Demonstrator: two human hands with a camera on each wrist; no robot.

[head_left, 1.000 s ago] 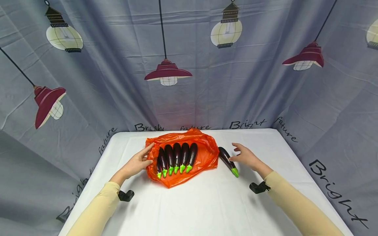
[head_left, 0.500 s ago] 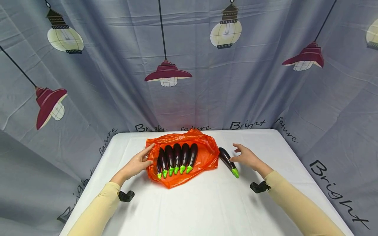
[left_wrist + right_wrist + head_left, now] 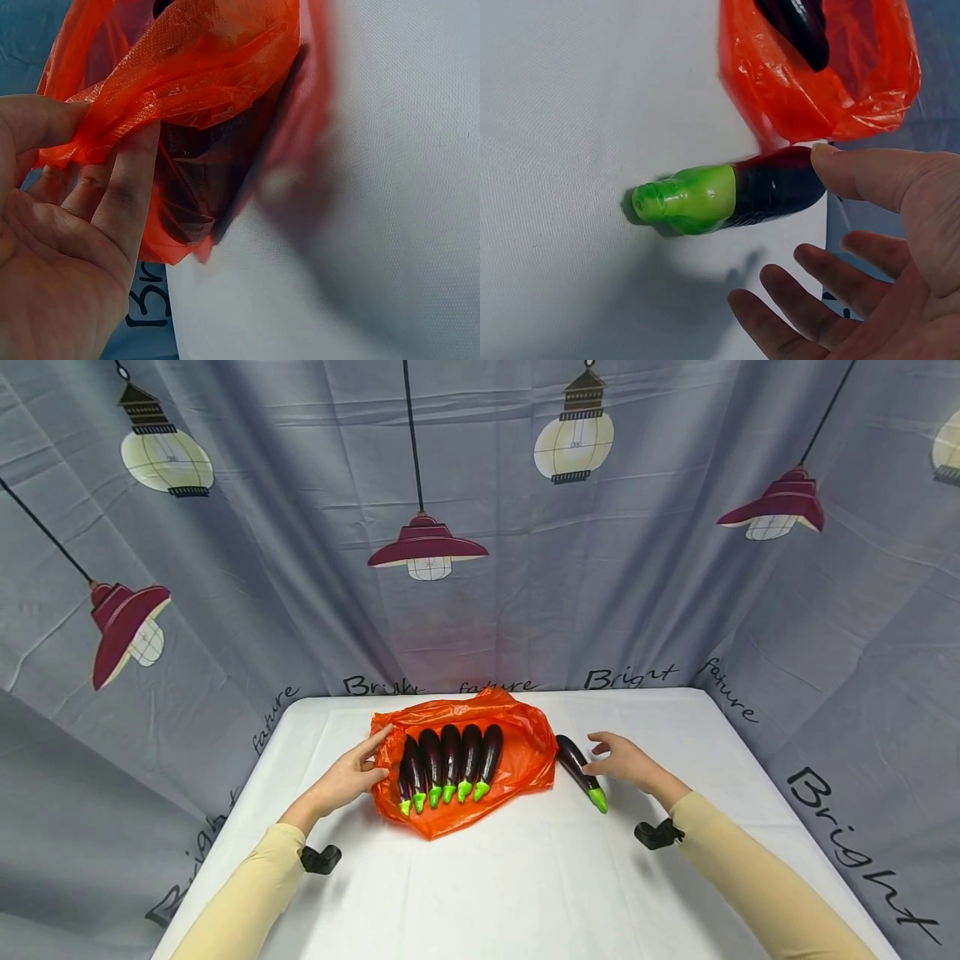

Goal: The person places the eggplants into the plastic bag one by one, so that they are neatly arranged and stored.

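An orange-red plastic bag (image 3: 525, 752) lies spread with its mouth open, and several dark eggplants (image 3: 450, 756) with green stem ends rest side by side in it. My left hand (image 3: 345, 781) pinches the bag's left edge; in the left wrist view the film (image 3: 202, 67) runs between thumb and fingers. One lone eggplant (image 3: 572, 758) lies on the table just right of the bag, green end toward me. Over it is my right hand (image 3: 630, 764), fingers spread and slightly bent. In the right wrist view the thumb overlaps the dark end of that eggplant (image 3: 772, 187); contact is unclear.
A white-covered table (image 3: 480, 893) bears everything. Behind and at the sides hangs a grey-blue curtain (image 3: 480, 618) printed with lamps and lettering. Black wrist mounts (image 3: 321, 858) sit below both sleeves.
My right hand's fingertips have dipped slightly and bent a little more above the lone eggplant. My left hand, the bag and the eggplants stay where they were.
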